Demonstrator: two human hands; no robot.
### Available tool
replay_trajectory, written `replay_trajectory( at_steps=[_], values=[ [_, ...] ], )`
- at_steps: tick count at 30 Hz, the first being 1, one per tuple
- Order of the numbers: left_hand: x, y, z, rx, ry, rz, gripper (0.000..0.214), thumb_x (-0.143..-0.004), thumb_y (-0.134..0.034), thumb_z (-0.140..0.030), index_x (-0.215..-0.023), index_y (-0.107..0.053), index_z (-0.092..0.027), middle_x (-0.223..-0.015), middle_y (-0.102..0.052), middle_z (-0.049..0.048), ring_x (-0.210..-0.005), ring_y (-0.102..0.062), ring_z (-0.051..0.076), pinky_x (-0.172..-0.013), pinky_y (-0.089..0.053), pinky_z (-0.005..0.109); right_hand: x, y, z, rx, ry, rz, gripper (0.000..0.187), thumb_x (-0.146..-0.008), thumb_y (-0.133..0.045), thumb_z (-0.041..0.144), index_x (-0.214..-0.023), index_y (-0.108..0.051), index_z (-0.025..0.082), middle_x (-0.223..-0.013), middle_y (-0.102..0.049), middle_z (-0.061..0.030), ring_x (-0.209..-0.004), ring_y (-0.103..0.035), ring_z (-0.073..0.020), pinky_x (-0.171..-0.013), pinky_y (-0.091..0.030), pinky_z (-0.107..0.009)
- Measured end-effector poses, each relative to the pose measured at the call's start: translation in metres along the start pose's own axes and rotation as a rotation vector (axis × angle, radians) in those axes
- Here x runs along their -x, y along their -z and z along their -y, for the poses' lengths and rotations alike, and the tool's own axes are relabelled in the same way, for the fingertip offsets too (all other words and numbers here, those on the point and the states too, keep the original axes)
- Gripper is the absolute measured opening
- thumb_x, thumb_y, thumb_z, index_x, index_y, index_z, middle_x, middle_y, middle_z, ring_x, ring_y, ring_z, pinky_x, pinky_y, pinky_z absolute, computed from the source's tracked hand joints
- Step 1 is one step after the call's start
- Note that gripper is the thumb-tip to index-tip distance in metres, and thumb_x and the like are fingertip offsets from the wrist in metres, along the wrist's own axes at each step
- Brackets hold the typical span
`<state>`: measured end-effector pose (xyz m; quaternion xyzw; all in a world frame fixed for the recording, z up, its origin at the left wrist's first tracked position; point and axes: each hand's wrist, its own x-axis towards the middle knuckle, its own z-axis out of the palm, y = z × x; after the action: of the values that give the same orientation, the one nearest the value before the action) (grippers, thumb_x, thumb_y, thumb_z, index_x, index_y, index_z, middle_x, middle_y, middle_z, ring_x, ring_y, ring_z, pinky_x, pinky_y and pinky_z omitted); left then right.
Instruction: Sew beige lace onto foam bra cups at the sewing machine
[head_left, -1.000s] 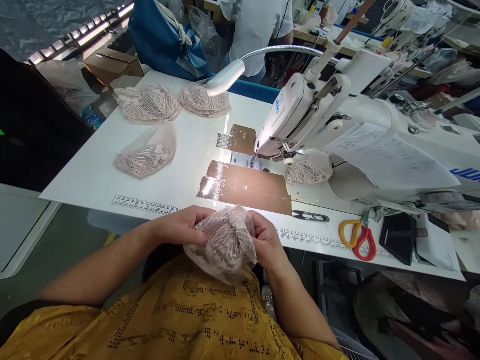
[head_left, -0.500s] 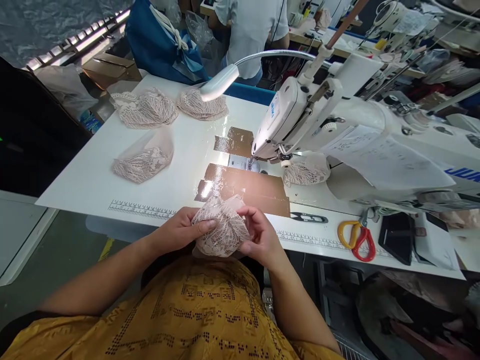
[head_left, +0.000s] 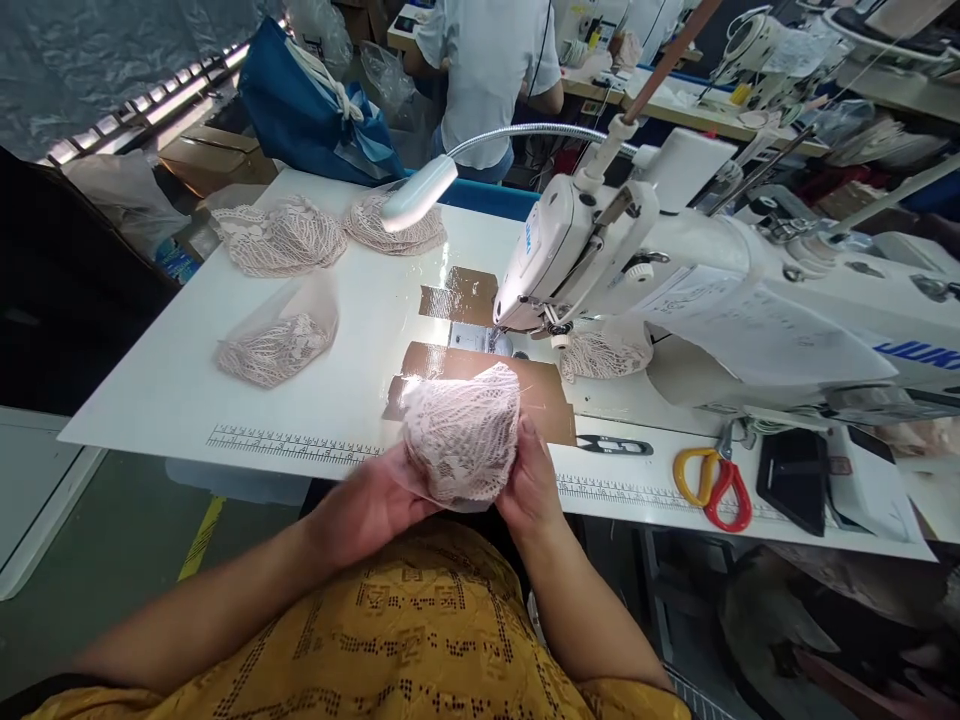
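A pale pink lace bra cup (head_left: 465,440) is held up over the front edge of the sewing table, its rounded lace face towards me. My right hand (head_left: 531,478) grips its right edge, thumb on the near side and fingers mostly hidden behind. At the lower left of the cup, my left hand (head_left: 371,505) is slightly blurred, with its fingers running under and behind the sheer edge. Just beyond the cup, brown card pieces (head_left: 540,385) lie around the needle area of a white sewing machine (head_left: 555,245).
More lace pieces lie on the left of the table (head_left: 150,390), including one lace cup (head_left: 277,345). Another lace piece (head_left: 606,352) sits behind the needle. Thread snips (head_left: 615,446), scissors (head_left: 716,480) and a dark phone-like object (head_left: 793,478) lie right. A person (head_left: 484,80) sits beyond.
The lace cup has been opened out from a bunched shape and raised, its rounded face now showing. My left hand has slid down to its lower edge; my right hand stays at the right side.
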<state>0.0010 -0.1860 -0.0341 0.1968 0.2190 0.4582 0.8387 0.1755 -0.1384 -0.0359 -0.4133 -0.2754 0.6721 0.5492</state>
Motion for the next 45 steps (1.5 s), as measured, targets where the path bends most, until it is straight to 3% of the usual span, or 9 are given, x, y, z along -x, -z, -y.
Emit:
replay_trajectory(
  at_steps=[3, 8, 12, 14, 15, 19, 22, 27, 45],
  values=[
    [-0.008, -0.012, 0.004, -0.114, -0.032, -0.121, 0.057, -0.076, -0.077, -0.023, -0.130, -0.059, -0.023, -0.125, -0.065, 0.0083, -0.116, -0.060, 0.024, -0.099, -0.049, 0.035, -0.003, -0.008, -0.003, -0.023, -0.047, 0.103, 0.047, -0.062, -0.084, 0.049, -0.097, -0.070, 0.022, -0.090, -0.075, -0.0049, -0.093, -0.069, -0.0263, -0.082, -0.056, -0.039],
    [-0.015, -0.009, 0.005, -0.188, -0.071, -0.264, 0.029, -0.067, -0.073, -0.007, -0.093, -0.073, -0.019, -0.080, -0.071, 0.0015, -0.073, -0.064, 0.014, -0.066, -0.051, 0.023, -0.011, -0.018, 0.000, -0.079, -0.037, -0.011, 0.029, -0.063, -0.085, 0.039, -0.083, -0.071, 0.023, -0.078, -0.075, -0.0009, -0.084, -0.070, -0.0232, -0.081, -0.057, -0.038],
    [-0.001, 0.011, -0.026, -0.448, 0.098, 0.146, 0.018, -0.079, -0.067, -0.014, -0.062, -0.069, -0.016, -0.058, -0.064, 0.0029, -0.058, -0.059, 0.013, -0.064, -0.049, 0.024, -0.016, -0.007, 0.012, -0.065, 0.033, -0.061, 0.033, -0.058, -0.087, 0.041, -0.082, -0.072, 0.024, -0.077, -0.074, 0.0011, -0.076, -0.068, -0.0179, -0.076, -0.056, -0.032],
    [0.007, 0.014, -0.053, -0.599, 0.240, 0.516, 0.017, -0.082, -0.066, -0.020, -0.066, -0.072, -0.015, -0.063, -0.068, 0.0084, -0.061, -0.063, 0.018, -0.067, -0.052, 0.031, -0.015, -0.001, 0.021, 0.062, 0.034, 0.057, 0.029, -0.060, -0.087, 0.039, -0.081, -0.073, 0.024, -0.077, -0.073, 0.0021, -0.069, -0.065, -0.0145, -0.069, -0.055, -0.028],
    [0.010, 0.014, -0.067, -0.642, 0.183, 0.544, 0.014, -0.082, -0.066, -0.023, -0.073, -0.074, -0.016, -0.069, -0.070, 0.0098, -0.065, -0.065, 0.020, -0.066, -0.053, 0.031, -0.013, 0.000, 0.025, 0.158, 0.022, 0.157, 0.025, -0.063, -0.087, 0.036, -0.079, -0.073, 0.024, -0.075, -0.072, 0.0025, -0.067, -0.064, -0.0135, -0.065, -0.053, -0.026],
    [0.005, 0.002, -0.097, -0.942, -0.238, 0.104, 0.058, -0.069, -0.082, -0.030, -0.124, -0.063, -0.025, -0.128, -0.061, 0.0095, -0.119, -0.056, 0.029, -0.101, -0.047, 0.037, -0.003, -0.009, 0.037, 0.517, 0.041, 0.554, 0.008, -0.077, -0.077, 0.029, -0.081, -0.073, 0.023, -0.079, -0.071, 0.0009, -0.071, -0.064, -0.0151, -0.066, -0.051, -0.027],
    [-0.007, -0.005, -0.092, -1.066, -0.143, 0.045, 0.058, -0.070, -0.081, -0.031, -0.123, -0.058, -0.020, -0.121, -0.061, 0.0105, -0.111, -0.058, 0.026, -0.095, -0.050, 0.036, 0.001, -0.020, 0.040, 0.648, 0.110, 0.676, 0.007, -0.083, -0.071, 0.028, -0.088, -0.073, 0.024, -0.082, -0.072, -0.0002, -0.075, -0.065, -0.0166, -0.071, -0.051, -0.029],
    [-0.016, -0.008, -0.078, -0.945, -0.059, 0.100, 0.025, -0.084, -0.069, -0.028, -0.102, -0.059, -0.015, -0.085, -0.062, 0.0018, -0.074, -0.057, 0.012, -0.066, -0.049, 0.021, -0.004, -0.027, 0.036, 0.659, 0.172, 0.552, 0.009, -0.084, -0.070, 0.031, -0.080, -0.070, 0.022, -0.084, -0.070, -0.0017, -0.076, -0.064, -0.0168, -0.069, -0.049, -0.029],
    [-0.048, -0.010, -0.087, -1.019, 0.023, 0.052, 0.030, -0.088, -0.061, -0.042, -0.083, -0.061, -0.013, -0.075, -0.055, 0.0006, -0.069, -0.052, 0.012, -0.063, -0.044, 0.022, -0.023, -0.025, 0.033, 0.713, 0.204, 0.343, 0.022, -0.080, -0.069, 0.031, -0.064, -0.059, 0.021, -0.069, -0.066, -0.0004, -0.060, -0.055, -0.0127, -0.057, -0.043, -0.026]
  ],
)
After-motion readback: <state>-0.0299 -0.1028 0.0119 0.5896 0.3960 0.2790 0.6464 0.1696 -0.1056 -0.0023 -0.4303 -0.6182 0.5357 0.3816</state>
